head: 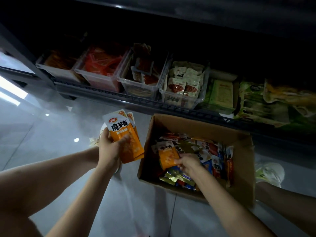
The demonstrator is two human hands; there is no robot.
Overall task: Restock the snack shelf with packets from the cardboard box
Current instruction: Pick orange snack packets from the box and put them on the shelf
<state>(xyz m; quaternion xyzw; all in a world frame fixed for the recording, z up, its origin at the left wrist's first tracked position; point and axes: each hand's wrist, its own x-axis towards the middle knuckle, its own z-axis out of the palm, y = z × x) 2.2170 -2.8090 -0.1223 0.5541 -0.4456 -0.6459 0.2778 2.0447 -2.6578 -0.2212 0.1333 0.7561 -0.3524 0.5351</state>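
Two bare forearms fill the near edge, left forearm [51,185] from 7 o'clock, right forearm [222,199] from 5 o'clock. Left grip [109,147] curled round a small fan of orange packets [124,134], held upright over the floor [51,134], just left of the cardboard box [196,124]. Right grip [189,164] is down inside the box, fingertips pinching the lower right corner of one more orange packet [168,157] lying on top of the mixed packets. That packet's long axis runs roughly 12 to 6 o'clock, white head end away from the person; it lies at about 10 o'clock from the right grip and touches it. The left grip's bundle sits at 9 o'clock from the box, near but apart, so the likely move is a short lift and a pass leftward to join the fan. Snack shelf [153,101] runs across 10 to 2 o'clock beyond the box, carrying a row of clear bins [138,86], part-filled. Which bin takes the orange kind I cannot tell; the shelf is dim. Floor is pale glossy tile with lamp glare. A light shoe [270,173] shows at 3 o'clock.
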